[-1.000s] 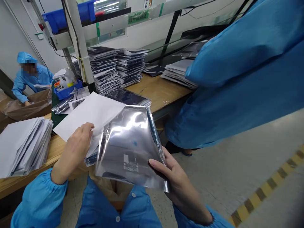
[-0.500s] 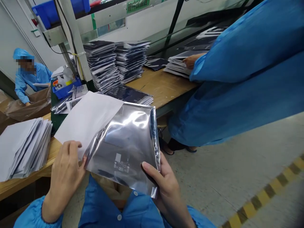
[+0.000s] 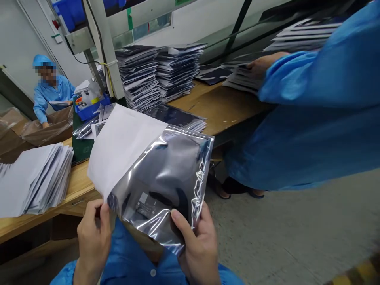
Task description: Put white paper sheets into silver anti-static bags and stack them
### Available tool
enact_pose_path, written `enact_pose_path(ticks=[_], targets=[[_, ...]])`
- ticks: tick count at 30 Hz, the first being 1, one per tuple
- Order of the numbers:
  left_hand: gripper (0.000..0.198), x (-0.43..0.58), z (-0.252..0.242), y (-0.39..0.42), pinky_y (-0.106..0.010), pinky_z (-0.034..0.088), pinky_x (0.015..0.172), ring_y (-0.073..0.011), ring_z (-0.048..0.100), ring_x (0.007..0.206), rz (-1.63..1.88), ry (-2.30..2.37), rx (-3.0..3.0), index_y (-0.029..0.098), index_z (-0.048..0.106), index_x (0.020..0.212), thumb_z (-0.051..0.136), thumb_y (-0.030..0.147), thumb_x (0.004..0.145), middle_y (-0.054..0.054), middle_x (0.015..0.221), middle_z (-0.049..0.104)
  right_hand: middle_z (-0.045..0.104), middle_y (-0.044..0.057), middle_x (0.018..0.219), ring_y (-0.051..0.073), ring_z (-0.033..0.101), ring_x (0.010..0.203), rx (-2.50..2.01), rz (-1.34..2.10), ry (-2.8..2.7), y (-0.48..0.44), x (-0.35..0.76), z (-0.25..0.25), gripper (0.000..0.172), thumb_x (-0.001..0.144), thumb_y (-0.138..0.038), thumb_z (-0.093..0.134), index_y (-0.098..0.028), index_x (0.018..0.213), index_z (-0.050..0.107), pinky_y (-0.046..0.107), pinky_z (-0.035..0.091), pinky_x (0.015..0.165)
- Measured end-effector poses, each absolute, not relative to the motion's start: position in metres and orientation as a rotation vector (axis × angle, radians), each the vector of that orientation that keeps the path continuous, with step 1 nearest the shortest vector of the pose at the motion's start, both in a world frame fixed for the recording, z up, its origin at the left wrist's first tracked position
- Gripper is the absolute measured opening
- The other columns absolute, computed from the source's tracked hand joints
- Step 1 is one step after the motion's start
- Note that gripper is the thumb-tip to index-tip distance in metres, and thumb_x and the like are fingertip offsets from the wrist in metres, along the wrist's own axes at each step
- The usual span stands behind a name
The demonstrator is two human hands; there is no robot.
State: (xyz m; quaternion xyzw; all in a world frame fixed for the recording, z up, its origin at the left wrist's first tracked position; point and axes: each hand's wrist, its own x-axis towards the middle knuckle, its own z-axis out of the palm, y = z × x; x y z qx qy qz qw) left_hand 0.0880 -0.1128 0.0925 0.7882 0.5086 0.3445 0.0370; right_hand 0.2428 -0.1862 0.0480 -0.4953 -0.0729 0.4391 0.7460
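Note:
A shiny silver anti-static bag is held up in front of my chest, with a small circuit board showing through its lower part. My right hand is closed on the bag's bottom right corner, thumb on the front. A white paper sheet sticks out of the bag toward the upper left. My left hand pinches the bag's lower left corner where the sheet enters.
A wooden workbench carries tall stacks of bagged items and a pile of white sheets at the left. A co-worker's blue sleeve reaches over the bench at the right. Another person in blue stands far left by a brown bag.
The bag and sheet have moved lower and closer to me. My left hand slid down from the sheet to the bag's lower left corner. The co-worker's hand now rests on a stack.

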Motion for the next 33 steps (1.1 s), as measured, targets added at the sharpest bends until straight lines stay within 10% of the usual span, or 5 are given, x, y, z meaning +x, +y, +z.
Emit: enact_pose_path(ticks=[9, 25, 33], targets=[[0.008, 0.068, 0.074, -0.127, -0.022, 0.042, 0.052, -0.0114, 0.055, 0.053, 1.219, 1.616, 2.512, 0.022, 0.051, 0.087, 0.045, 0.018, 0.092, 0.002, 0.067, 0.058, 0.056, 0.009, 0.127, 0.030, 0.057, 0.110, -1.118, 0.869, -0.157, -0.191, 0.212, 0.054, 0.078, 0.078, -0.044, 0.068, -0.030, 0.143, 0.027, 0.048, 0.044, 0.099], [0.016, 0.025, 0.036, -0.143, -0.024, 0.042, 0.054, -0.0124, 0.055, 0.053, 1.276, 1.271, 2.538, 0.021, 0.053, 0.080, 0.043, 0.015, 0.090, 0.001, 0.062, 0.059, 0.064, 0.005, 0.124, 0.019, 0.070, 0.081, -1.325, 0.622, -0.351, -0.215, 0.145, 0.039, 0.055, 0.087, -0.029, 0.063, -0.030, 0.134, 0.034, 0.030, 0.055, 0.075], [0.037, 0.017, 0.026, -0.141, -0.026, 0.049, 0.069, -0.0155, 0.061, 0.077, 1.405, 1.169, 1.310, 0.020, 0.054, 0.105, 0.053, 0.051, 0.086, -0.004, 0.088, 0.063, 0.052, 0.012, 0.137, 0.030, 0.052, 0.122, -1.445, 0.638, -0.378, -0.229, 0.120, 0.022, 0.073, 0.085, -0.035, 0.062, -0.024, 0.142, 0.016, 0.044, 0.053, 0.092]])
